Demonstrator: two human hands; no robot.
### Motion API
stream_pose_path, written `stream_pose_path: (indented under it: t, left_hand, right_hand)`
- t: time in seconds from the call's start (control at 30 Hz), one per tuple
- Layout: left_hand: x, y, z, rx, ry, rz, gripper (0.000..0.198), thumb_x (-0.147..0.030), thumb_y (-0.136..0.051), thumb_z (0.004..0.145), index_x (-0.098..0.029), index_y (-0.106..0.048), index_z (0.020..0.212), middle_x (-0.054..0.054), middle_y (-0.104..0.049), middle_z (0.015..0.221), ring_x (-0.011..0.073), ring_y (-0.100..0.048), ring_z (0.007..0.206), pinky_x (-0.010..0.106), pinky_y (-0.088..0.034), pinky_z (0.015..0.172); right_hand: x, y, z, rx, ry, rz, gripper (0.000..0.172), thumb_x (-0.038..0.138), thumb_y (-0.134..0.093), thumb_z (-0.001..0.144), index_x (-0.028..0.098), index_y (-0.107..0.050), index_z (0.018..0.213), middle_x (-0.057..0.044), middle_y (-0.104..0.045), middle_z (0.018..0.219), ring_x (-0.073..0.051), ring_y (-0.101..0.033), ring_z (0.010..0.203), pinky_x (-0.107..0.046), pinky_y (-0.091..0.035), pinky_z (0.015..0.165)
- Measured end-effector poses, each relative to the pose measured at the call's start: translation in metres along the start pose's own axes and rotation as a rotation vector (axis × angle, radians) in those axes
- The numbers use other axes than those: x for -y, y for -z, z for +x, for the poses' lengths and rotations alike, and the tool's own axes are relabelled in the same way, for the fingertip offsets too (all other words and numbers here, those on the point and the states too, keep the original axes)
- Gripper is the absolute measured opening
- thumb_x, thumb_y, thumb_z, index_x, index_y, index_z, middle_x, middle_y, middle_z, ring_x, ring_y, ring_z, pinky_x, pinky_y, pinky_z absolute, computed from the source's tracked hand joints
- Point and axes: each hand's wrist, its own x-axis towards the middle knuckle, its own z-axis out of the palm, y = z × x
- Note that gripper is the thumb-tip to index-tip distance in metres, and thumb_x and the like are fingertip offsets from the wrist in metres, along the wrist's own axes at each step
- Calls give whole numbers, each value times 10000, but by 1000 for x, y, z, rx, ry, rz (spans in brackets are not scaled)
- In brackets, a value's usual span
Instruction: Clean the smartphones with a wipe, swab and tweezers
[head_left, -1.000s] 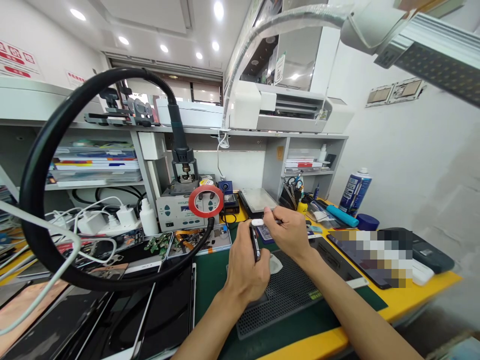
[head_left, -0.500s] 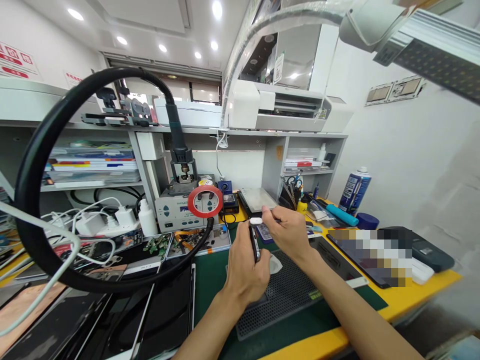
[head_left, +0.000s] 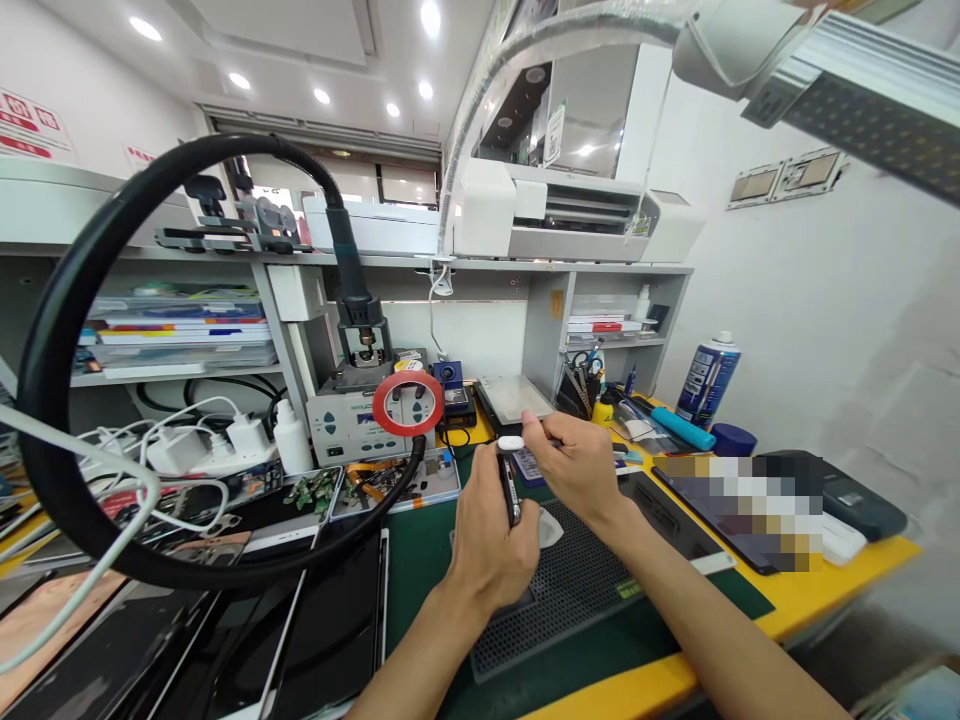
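My left hand is closed around a slim dark phone, seen nearly edge-on with a silvery side frame. At the phone's upper end is a small white rounded piece. My right hand is closed in a pinch with its fingertips beside this white piece. A bit of a dark, thin tool shows by the right fingers; the rest is hidden. Below both hands lies a dark perforated mat on a green work mat, with a crumpled white wipe near the left thumb.
A black hose loops from the grey rework station, where a red tape roll hangs. Dark screens lie on the left. A parts tray stands behind. On the right are a spray can and a blue tube.
Both hands keep nearly the same pose around the phone and the white piece. The whole view has shifted very slightly.
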Motion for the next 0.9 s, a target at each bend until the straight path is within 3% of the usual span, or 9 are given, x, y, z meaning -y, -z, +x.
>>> stream_pose_path:
  t: [0.27, 0.9]
  left_hand:
    - [1, 2, 1, -7, -19, -25, 429, -63, -444, 764, -200, -418, 1170, 49, -523, 1062, 203, -504, 946, 322, -383, 819]
    - [-1, 1, 1, 1, -13, -20, 394, -47, -448, 764, -205, -441, 1124, 43, -531, 1042, 194, -519, 929, 315, -399, 803]
  right_hand:
    - [3, 1, -1, -4, 80, 41, 462, 193, -560, 878, 187, -257, 529, 65, -240, 485, -67, -244, 452, -275, -201, 499]
    - [1, 2, -1, 9, 35, 25, 465, 200, -555, 876, 186, -257, 519, 63, -247, 475, -68, -246, 447, -270, -203, 496]
